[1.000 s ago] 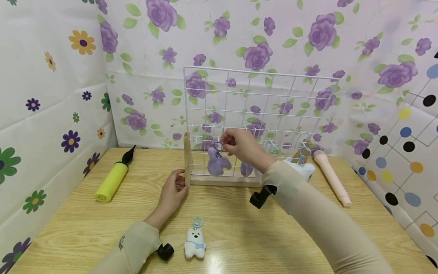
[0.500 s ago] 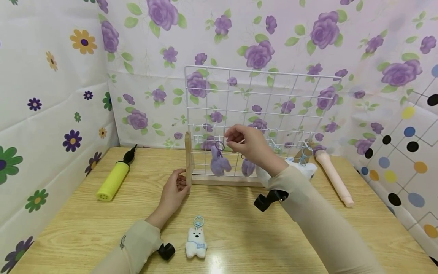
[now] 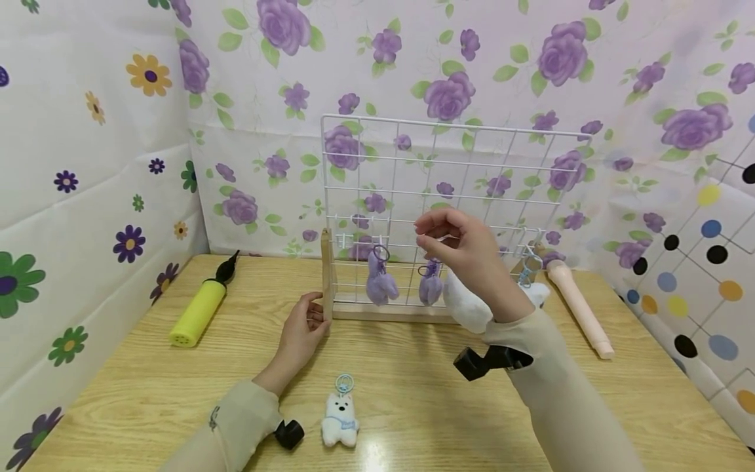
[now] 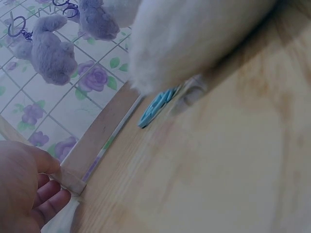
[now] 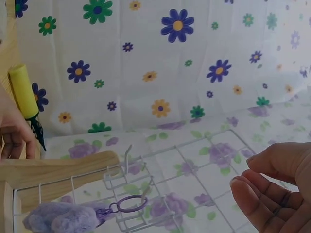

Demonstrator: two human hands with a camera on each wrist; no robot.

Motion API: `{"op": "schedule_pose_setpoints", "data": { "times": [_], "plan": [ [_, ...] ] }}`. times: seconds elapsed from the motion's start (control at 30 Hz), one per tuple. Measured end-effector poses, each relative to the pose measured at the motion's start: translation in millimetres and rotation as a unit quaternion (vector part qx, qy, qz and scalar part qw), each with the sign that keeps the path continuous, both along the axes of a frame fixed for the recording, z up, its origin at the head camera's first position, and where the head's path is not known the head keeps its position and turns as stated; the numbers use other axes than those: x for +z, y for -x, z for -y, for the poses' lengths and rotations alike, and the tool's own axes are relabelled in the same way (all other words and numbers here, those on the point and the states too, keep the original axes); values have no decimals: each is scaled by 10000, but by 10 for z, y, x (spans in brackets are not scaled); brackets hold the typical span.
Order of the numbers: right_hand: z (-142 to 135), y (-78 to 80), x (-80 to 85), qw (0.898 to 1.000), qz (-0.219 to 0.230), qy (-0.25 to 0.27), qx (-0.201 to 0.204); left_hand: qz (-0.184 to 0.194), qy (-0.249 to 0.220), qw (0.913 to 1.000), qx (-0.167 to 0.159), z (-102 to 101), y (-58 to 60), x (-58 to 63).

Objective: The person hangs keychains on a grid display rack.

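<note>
A white wire grid rack (image 3: 448, 123) stands on a wooden base. My left hand (image 3: 302, 328) grips the lower end of its left wooden post (image 3: 327, 275); the thumb and fingertips at that end show in the left wrist view. Two purple plush keychains hang from hooks on the grid, one at the left (image 3: 381, 282) and one to its right (image 3: 431, 287). My right hand (image 3: 472, 252), its fingers loosely bent and holding nothing, is in front of the grid, right of these keychains. It partly covers a white plush (image 3: 466, 305). Another white plush (image 3: 538, 294) with a blue ring hangs farther right.
On the table lies a white dog plush keychain (image 3: 339, 419) with a blue ring, near the front. A yellow hand pump (image 3: 200, 311) lies at the left, a pale pink tube-shaped thing (image 3: 580, 311) at the right. Patterned cloth walls surround the table.
My right hand has let go of the left purple keychain's ring and moved right, away from it. That keychain now hangs from its hook. My left hand stays at the post.
</note>
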State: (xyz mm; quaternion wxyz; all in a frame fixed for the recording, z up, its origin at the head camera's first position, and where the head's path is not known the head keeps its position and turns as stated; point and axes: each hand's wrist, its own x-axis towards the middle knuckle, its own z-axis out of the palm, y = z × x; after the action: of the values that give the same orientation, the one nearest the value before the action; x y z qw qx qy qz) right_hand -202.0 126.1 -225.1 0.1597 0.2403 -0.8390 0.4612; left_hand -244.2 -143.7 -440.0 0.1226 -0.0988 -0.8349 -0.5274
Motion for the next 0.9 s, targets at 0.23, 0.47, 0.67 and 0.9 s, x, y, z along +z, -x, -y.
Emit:
{"op": "schedule_pose_setpoints", "data": {
  "times": [0.23,0.47,0.67,0.9],
  "plan": [
    [-72,-141,-54,9988,-291,335,194,5,7,10000,31,-4,-8,7],
    [-88,-272,-251,9969,-542,324,470,79,4,10000,50,-11,-26,21],
    [-67,-331,-465,9960,-418,409,682,120,19,9999,78,-13,-26,24],
    [16,-345,-700,9955,-37,258,915,-25,29,10000,83,-6,-2,3]
  ]
}}
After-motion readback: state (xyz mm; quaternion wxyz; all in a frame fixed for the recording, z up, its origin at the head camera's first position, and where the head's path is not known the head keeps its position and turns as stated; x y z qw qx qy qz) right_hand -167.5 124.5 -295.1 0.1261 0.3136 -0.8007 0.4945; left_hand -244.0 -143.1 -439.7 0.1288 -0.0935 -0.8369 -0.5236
